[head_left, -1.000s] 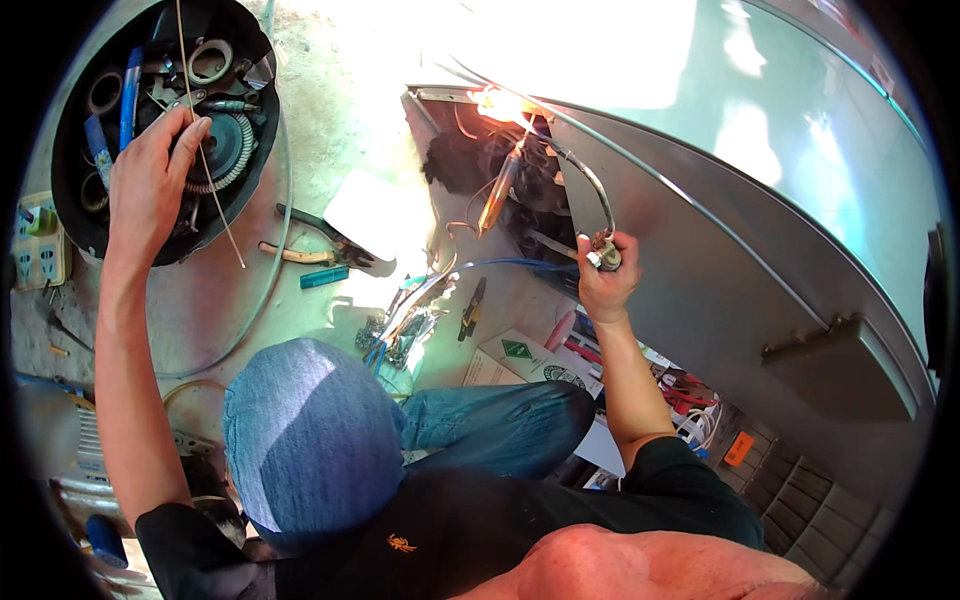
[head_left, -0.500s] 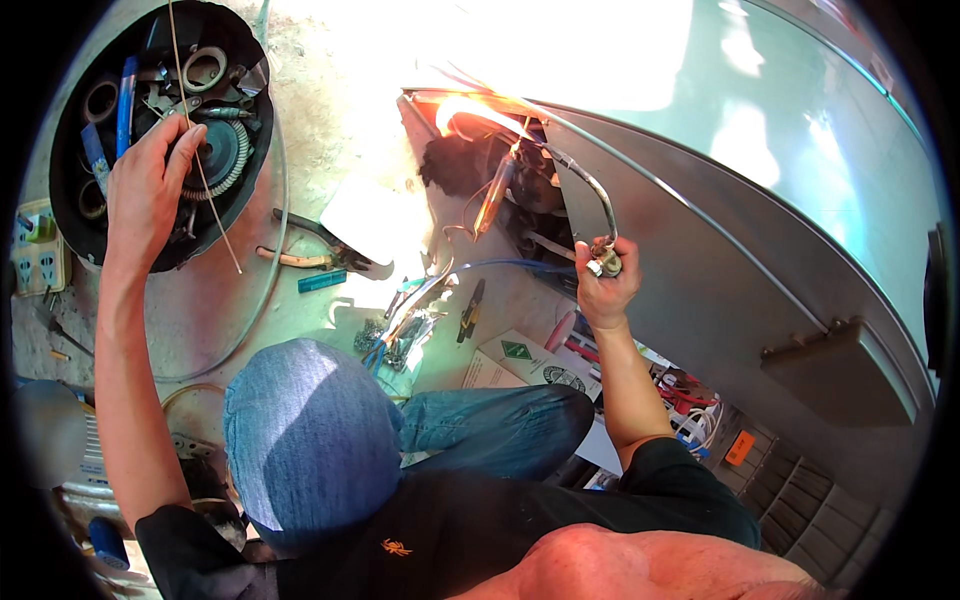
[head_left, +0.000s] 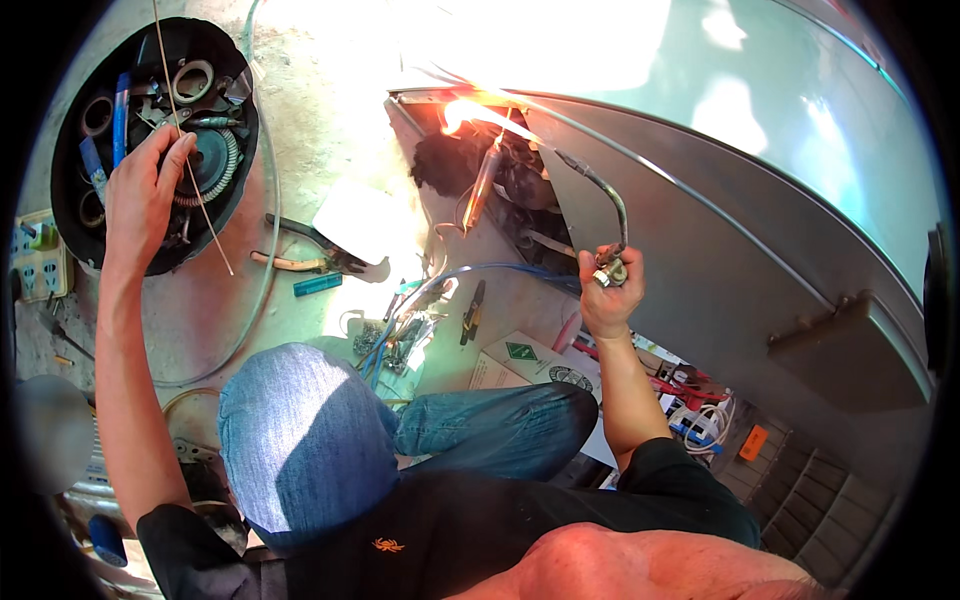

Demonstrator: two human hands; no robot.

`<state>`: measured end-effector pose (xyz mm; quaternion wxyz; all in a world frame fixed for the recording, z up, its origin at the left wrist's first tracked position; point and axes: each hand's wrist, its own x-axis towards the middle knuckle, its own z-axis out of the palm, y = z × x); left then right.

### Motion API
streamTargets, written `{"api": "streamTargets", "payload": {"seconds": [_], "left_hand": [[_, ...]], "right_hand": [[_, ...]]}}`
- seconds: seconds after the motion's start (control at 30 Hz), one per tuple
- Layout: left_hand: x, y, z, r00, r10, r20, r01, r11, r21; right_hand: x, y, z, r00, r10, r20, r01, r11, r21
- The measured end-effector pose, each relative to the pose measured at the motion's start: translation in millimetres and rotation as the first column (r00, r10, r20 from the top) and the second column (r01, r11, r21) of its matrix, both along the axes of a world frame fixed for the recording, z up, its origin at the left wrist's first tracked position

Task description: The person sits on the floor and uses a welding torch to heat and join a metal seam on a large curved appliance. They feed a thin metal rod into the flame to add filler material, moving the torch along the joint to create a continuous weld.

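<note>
My left hand (head_left: pixel 147 195) pinches a thin brazing rod (head_left: pixel 210 228) over a black round tub (head_left: pixel 72 225) of metal parts and blue-handled tools. My right hand (head_left: pixel 610 297) grips a gas torch (head_left: pixel 612 195) by its valve body, with a blue hose close by. The torch's bright flame (head_left: pixel 465 118) burns beside the top of a copper cylinder with thin tubes (head_left: pixel 482 185), inside the open corner of a grey metal cabinet (head_left: pixel 680 230). The glare hides just where the flame touches. A long steel tube (head_left: pixel 740 240) runs diagonally across the cabinet.
Pliers (head_left: pixel 300 262), a small teal bar (head_left: pixel 317 285), a black-and-yellow tool (head_left: pixel 473 312) and tangled wires (head_left: pixel 395 335) lie on the floor. A power strip (head_left: pixel 38 255) is at the left. Cardboard (head_left: pixel 500 370) and assorted cables (head_left: pixel 700 410) lie near my bent knee.
The flame has swung a little leftward and burns more visibly at the cabinet corner. My right hand has moved slightly lower in the picture; my left hand still holds the rod.
</note>
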<state>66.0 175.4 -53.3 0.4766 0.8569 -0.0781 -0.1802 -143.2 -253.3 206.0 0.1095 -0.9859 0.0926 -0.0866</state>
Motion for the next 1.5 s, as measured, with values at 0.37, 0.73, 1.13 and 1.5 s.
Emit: {"api": "streamTargets", "payload": {"seconds": [0.37, 0.73, 1.13, 1.5], "left_hand": [[4, 2, -2, 0.998, -0.043, -0.054, 0.044, 0.999, 0.016], [14, 5, -13, 0.990, -0.082, -0.115, 0.072, 0.994, -0.087], [39, 7, -13, 0.835, -0.050, -0.548, -0.038, 0.988, -0.148], [37, -2, -17, 0.807, 0.029, -0.590, -0.150, 0.976, -0.158]], "right_hand": [[-48, -13, 22, 0.983, -0.174, 0.056, 0.167, 0.980, 0.110], [-122, -39, 55, 0.903, -0.410, -0.125, 0.428, 0.846, 0.317], [-263, -24, 109, 0.678, -0.683, -0.270, 0.688, 0.463, 0.558], [-381, 11, 118, 0.508, -0.855, -0.105, 0.802, 0.426, 0.418]]}}
